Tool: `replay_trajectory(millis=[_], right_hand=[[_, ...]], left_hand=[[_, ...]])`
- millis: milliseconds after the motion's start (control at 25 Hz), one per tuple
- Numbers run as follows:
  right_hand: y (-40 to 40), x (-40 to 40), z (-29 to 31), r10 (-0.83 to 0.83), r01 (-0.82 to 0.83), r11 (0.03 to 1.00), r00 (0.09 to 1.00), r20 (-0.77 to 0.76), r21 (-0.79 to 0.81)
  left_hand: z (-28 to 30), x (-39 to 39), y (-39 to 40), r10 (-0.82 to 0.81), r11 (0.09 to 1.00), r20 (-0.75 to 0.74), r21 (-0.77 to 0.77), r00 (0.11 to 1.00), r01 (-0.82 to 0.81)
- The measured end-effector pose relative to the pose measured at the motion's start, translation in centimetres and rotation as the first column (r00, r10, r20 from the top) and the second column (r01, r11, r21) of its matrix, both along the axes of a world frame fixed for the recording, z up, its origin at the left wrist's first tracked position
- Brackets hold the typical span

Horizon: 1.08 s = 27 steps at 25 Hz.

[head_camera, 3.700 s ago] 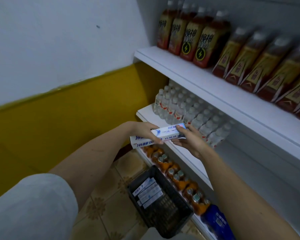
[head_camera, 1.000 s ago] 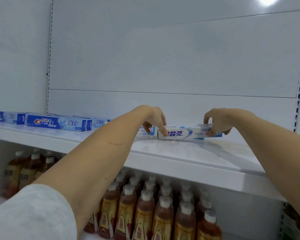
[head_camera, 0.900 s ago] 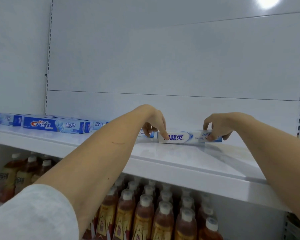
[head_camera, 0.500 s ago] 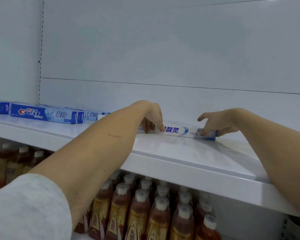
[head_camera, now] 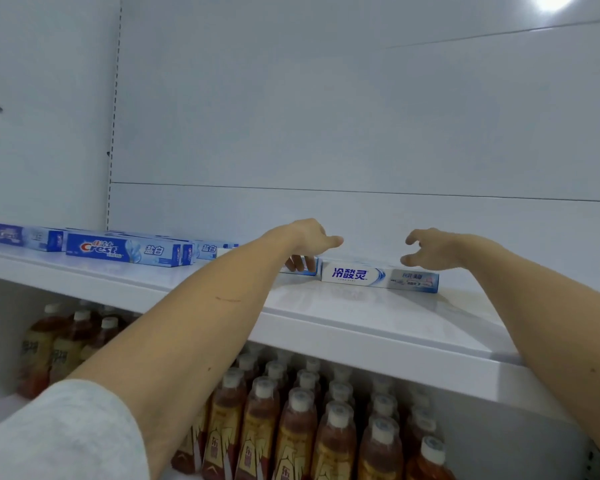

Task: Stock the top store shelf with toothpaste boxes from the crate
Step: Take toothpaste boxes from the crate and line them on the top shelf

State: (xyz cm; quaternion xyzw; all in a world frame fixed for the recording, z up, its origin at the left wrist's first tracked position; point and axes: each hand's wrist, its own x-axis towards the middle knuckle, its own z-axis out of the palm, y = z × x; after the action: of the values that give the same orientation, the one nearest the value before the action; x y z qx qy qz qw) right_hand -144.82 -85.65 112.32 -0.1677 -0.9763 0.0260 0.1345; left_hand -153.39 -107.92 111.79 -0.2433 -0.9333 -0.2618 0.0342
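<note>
Released since half a second ago, the toothpaste box [head_camera: 378, 277] is left lying left-to-right just below both loosely spread hands, left hand [head_camera: 309, 242] and right hand [head_camera: 430, 249].

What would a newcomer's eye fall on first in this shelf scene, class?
Two bare hands, left hand and right hand, hover open over a white toothpaste box lying flat on the top shelf. Blue Crest boxes lie further left, and capped tea bottles crowd the shelf below.
</note>
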Motion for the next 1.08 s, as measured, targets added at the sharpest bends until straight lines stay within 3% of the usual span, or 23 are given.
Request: replay_trajectory(millis=[200, 280, 440, 600, 880, 1080], right_hand=[[-3.8, 1.1, 1.1, 0.118, -0.122, 0.992, 0.954, -0.275, 0.000], [-6.8, 1.2, 0.9, 0.191, -0.219, 0.975, 0.918, -0.349, -0.043], [-14.6, 1.0, -0.4, 0.305, -0.454, 0.852, 0.834, -0.459, -0.259], [-22.5, 0.1, -2.3, 0.434, -0.598, 0.759, 0.760, -0.484, -0.258], [-37.4, 0.6, -7.0, 0.552, -0.840, 0.437, 0.532, -0.642, -0.321], [-46.9, 1.2, -13.2, 0.571, -0.849, 0.201, 0.506, -0.646, -0.488]], left_hand=[[0.3, 1.0, -3.6, 0.043, 0.995, -0.014, 0.089, 0.999, -0.041], [0.4, 1.6, -5.5, 0.040, 0.973, 0.046, 0.226, 0.998, -0.049], [0.4, 3.0, -10.1, 0.046, 0.877, 0.119, 0.471, 0.992, -0.097], [-0.9, 3.9, -18.1, 0.179, 0.831, 0.089, 0.520, 0.980, -0.199], [-5.7, 5.5, -34.7, 0.398, 0.613, 0.018, 0.739, 0.917, -0.280], [-12.4, 8.5, -41.8, 0.428, 0.471, 0.101, 0.823, 0.898, -0.317]])
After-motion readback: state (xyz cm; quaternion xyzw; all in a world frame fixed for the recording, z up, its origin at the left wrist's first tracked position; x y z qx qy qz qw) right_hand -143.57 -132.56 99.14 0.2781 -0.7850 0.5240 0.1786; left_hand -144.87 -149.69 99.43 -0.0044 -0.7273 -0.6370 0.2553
